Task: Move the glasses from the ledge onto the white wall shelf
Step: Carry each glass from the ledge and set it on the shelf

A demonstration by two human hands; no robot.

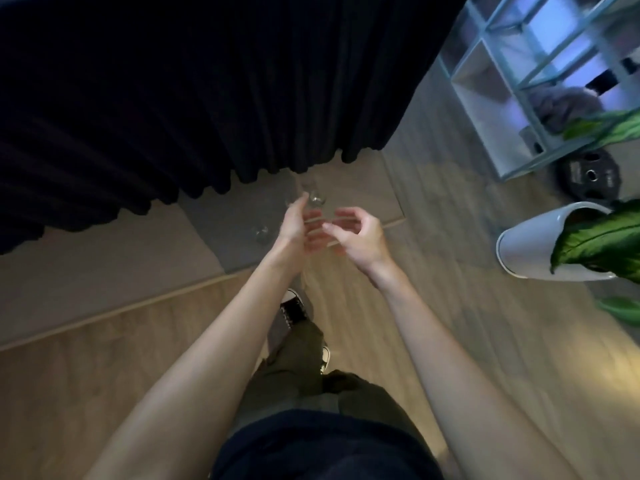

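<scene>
Motion blurs both hands' fingers [313, 233]; the glasses [316, 199] are faint smears; the plant [602, 237] is cropped at right.

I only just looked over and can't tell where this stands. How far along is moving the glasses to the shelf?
Nothing looks done: no glass shows in the white open shelf unit. In hand: the left hand and right hand reach toward a small clear glass on the low grey ledge; blur hides any grip. Left: another small clear glass on the ledge, plus the carrying.
</scene>
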